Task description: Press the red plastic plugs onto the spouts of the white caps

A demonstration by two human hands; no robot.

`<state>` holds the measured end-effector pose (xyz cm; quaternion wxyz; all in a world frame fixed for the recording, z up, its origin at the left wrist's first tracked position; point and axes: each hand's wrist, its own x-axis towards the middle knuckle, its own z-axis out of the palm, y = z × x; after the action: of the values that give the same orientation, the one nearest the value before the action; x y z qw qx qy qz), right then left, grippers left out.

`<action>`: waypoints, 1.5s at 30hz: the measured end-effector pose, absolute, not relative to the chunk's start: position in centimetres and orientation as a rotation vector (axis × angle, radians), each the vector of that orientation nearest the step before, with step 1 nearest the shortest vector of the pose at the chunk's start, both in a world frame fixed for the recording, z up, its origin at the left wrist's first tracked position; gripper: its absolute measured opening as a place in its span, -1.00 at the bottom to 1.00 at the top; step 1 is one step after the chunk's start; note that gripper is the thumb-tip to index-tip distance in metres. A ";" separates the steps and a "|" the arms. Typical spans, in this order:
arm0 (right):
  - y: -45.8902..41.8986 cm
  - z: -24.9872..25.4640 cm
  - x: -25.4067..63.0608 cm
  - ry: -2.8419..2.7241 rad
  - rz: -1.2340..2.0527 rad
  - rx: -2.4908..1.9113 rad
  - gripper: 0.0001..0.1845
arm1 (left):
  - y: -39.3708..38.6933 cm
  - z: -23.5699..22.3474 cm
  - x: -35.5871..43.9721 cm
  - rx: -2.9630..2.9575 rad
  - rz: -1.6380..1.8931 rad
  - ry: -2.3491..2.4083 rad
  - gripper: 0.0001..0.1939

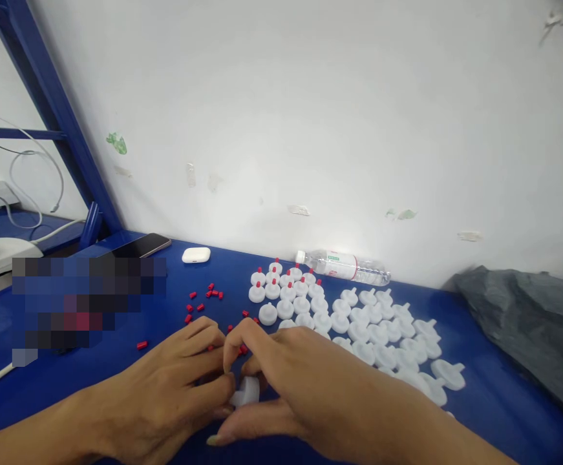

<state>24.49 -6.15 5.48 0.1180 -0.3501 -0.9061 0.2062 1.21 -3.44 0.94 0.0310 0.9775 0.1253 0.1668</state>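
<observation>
Low in the middle of the view, a white plastic spout cap (pixel 249 392) sits between my two hands. My right hand (pixel 305 387) curls its forefinger and thumb around the wide end. From the other side my left hand (pixel 169 381) closes its fingers at the narrow end, where its fingertips are partly hidden. Just beyond the hands lie several small red tip caps (pixel 201 307), loose on the blue table (pixel 165 326). To the right stand rows of white spout caps (pixel 287 309), the back ones topped with red tips. More white spout caps (pixel 385 356) without red tips lie bunched at the right.
A clear water bottle (pixel 344 268) lies along the wall behind the caps. At the back left are a white earphone case (pixel 196 255) and a dark phone (pixel 148 246). Grey plastic sheeting (pixel 528 342) covers the right side, and a blue metal frame (pixel 63 97) rises at the left.
</observation>
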 end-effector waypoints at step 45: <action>3.4 4.6 36.0 -2.338 0.061 -1.843 -0.75 | -0.1 -1.4 1.1 2.600 0.709 1.161 -0.76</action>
<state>35.99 3.39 4.60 0.0819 -0.6169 -0.7825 0.0204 1.08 -0.13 -1.44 0.1034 0.8813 0.3935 0.2403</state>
